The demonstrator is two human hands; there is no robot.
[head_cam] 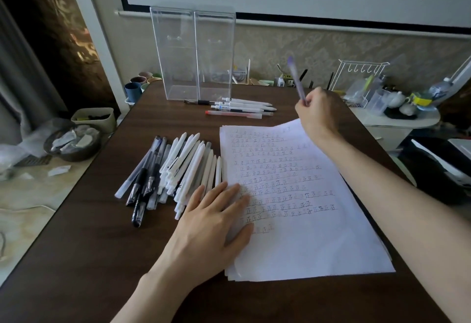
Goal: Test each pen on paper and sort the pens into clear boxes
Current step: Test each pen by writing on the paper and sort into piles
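Note:
A stack of white paper covered with rows of handwritten marks lies on the dark wooden table. My left hand presses flat on the paper's left edge. Left of it sits a pile of several white, clear and black pens. My right hand is raised beyond the paper's far corner and grips a purple-capped clear pen, which points up and is blurred. Two tall clear boxes stand at the table's far edge. A few pens lie in front of the boxes.
Coloured cups stand left of the boxes. A white wire rack, bottles and a teapot crowd a side table at the right. A bowl and a small bin sit on the floor at the left.

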